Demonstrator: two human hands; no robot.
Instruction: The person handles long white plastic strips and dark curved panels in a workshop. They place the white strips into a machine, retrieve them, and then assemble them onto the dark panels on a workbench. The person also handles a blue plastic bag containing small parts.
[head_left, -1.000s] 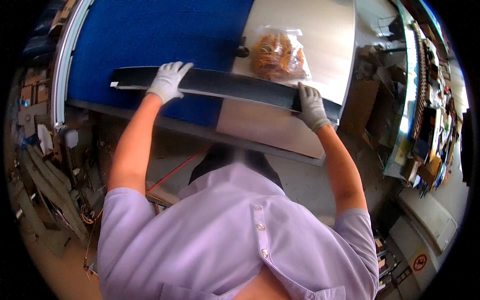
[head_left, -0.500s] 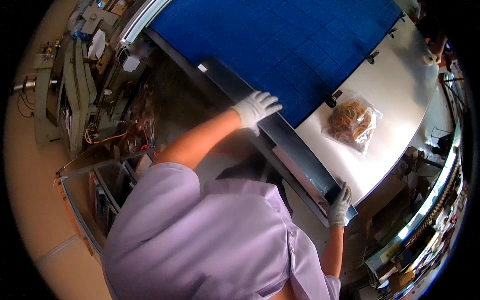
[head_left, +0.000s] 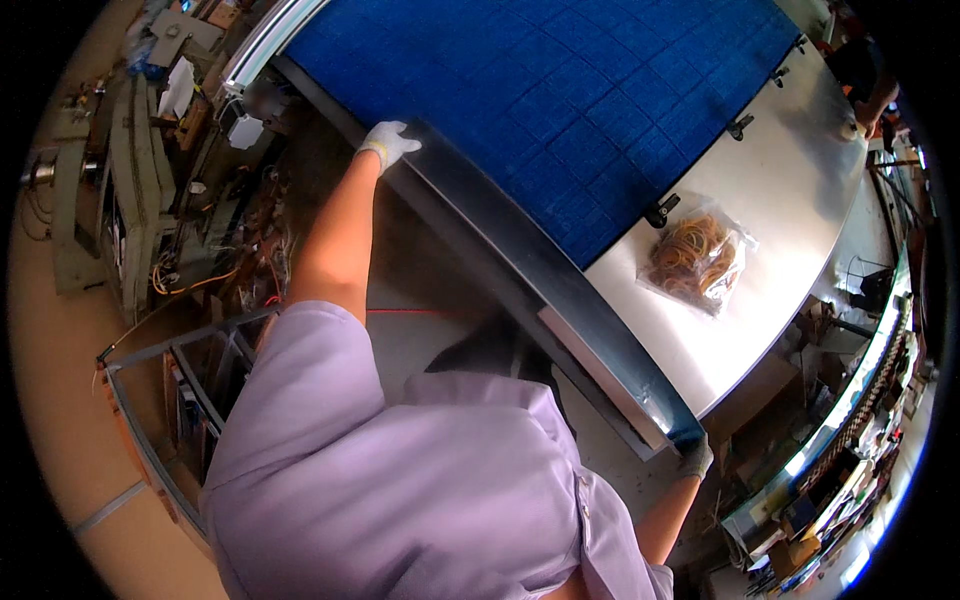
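A long dark metal channel [head_left: 512,232] lies slantwise along the near edge of a blue surface [head_left: 590,110] marked with a grid of lines. My left hand [head_left: 390,146], in a white knit glove, is closed on the channel's far left end. At the near right end my right hand [head_left: 697,458], also gloved, grips the channel, its fingers partly hidden by the end. A clear bag of tan rubber bands [head_left: 698,262] rests on the shiny metal tabletop [head_left: 765,225], away from both hands.
Black clamps [head_left: 660,211] line the border between blue surface and metal. A divided metal frame [head_left: 165,350] stands at lower left, with grey machinery [head_left: 130,200] beyond it. Another person's hand [head_left: 880,98] is at the far right. Cluttered shelving [head_left: 810,500] curves along the right.
My left hand has moved from mid-channel, fingers spread, to the channel's far left end and closed on it. My right hand has shifted slightly down and right to the near end.
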